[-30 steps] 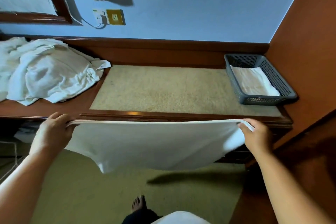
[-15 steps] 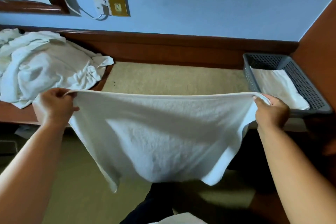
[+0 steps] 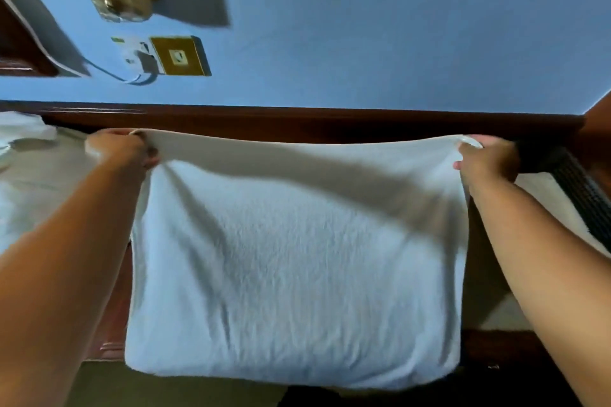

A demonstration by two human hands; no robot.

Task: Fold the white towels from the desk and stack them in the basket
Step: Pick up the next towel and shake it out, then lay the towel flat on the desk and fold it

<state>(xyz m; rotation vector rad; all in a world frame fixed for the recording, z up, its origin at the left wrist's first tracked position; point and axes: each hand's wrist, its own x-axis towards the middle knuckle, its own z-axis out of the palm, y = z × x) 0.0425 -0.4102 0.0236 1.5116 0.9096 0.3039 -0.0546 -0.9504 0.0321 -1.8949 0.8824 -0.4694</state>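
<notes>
The held towel hides most of the desk top. Basket: blurred, cut by the right edge, partly behind the right hand. Towel pile: cut by the left edge, left arm across it.

no readable text, labels or numbers anywhere

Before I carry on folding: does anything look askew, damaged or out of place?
Nothing stands out. The left hand and right hand each grip a top corner of the white towel, which hangs fairly level. The rumpled pile at left is towels not yet folded.
</notes>
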